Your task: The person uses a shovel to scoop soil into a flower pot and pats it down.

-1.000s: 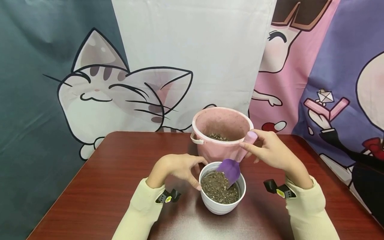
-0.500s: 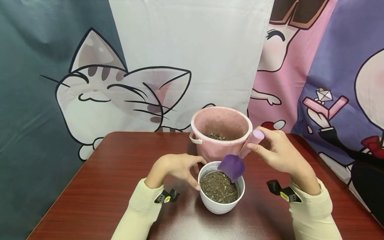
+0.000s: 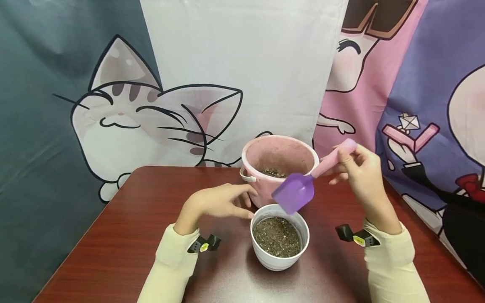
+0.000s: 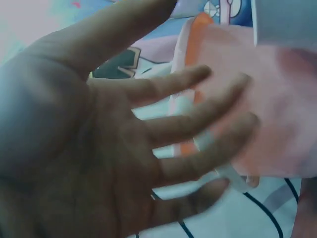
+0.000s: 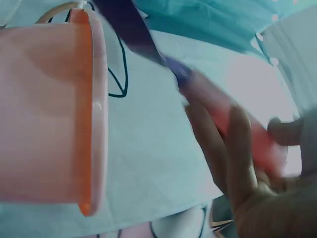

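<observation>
My right hand (image 3: 360, 172) grips the pink handle of a small garden trowel (image 3: 297, 191), also seen in the right wrist view. Its purple blade hangs above the back rim of a white flowerpot (image 3: 278, 263), in front of the bucket. Dark soil (image 3: 278, 236) fills much of the pot, which stands upright on the table. At the pot's left side is my left hand (image 3: 219, 200), its thumb tip close to the rim and its fingers loosely extended. The left wrist view shows these fingers (image 4: 198, 119) spread, holding nothing.
Behind the pot stands a pink bucket (image 3: 265, 195) with some soil inside and a white handle lug on its left. Everything rests on a reddish-brown wooden table (image 3: 151, 227). A cartoon-printed cloth (image 3: 242, 50) hangs behind the table's far edge.
The trowel has risen out of the pot, my right hand lifting it up and to the right. My left hand has loosened from the pot's rim and shifted slightly up and left.
</observation>
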`<state>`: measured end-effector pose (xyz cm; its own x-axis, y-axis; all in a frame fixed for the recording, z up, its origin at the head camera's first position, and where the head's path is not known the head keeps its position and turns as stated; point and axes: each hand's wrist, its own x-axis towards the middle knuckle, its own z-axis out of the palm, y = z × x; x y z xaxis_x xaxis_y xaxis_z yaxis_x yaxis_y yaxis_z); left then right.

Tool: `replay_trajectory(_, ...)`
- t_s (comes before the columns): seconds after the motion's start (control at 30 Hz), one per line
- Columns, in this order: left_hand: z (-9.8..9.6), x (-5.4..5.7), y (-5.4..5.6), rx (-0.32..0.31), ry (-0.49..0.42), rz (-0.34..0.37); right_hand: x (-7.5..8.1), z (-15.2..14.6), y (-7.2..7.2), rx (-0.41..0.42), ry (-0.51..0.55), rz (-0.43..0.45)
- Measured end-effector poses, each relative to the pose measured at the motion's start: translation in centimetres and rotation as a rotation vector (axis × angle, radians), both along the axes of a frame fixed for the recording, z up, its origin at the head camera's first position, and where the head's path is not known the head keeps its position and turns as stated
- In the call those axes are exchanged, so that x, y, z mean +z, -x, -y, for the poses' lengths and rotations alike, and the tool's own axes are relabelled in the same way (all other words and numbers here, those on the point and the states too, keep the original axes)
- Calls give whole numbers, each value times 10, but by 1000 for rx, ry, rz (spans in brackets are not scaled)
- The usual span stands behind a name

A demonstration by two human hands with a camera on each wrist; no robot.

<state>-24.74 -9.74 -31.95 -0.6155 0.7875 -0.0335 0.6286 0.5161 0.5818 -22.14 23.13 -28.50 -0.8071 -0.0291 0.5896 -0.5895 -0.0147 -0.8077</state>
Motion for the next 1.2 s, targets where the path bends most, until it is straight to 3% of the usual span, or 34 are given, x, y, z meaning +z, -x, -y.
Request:
replay_trajectory(0.17, 3, 0, 8, -2, -197, -164, 1, -3, 24, 144, 274, 27)
replay_trajectory(0.3, 3, -5, 12, 87, -268, -263, 9, 4, 51, 115, 302, 69)
replay_trajectory(0.43, 2, -9, 13, 207, -218, -258, 11, 16, 83, 54, 201, 156)
replay_trajectory(0.6, 1, -11, 16, 284, -165, -246, 0, 36, 116, -10, 13, 339)
replay_trajectory(0.7, 0, -14, 19, 280, -179, -230, -7, 48, 130, -33, -68, 440)
replay_trajectory(0.83, 0, -21, 25, 232, -221, -203, -16, 60, 144, -24, -202, 491)
replay_trajectory(1.0, 1, -25, 29, 192, -249, -209, -24, 68, 154, 39, -344, 502)
replay_trajectory(1.2, 2, -24, 29, 189, -240, -215, -32, 67, 155, 61, -543, 465)
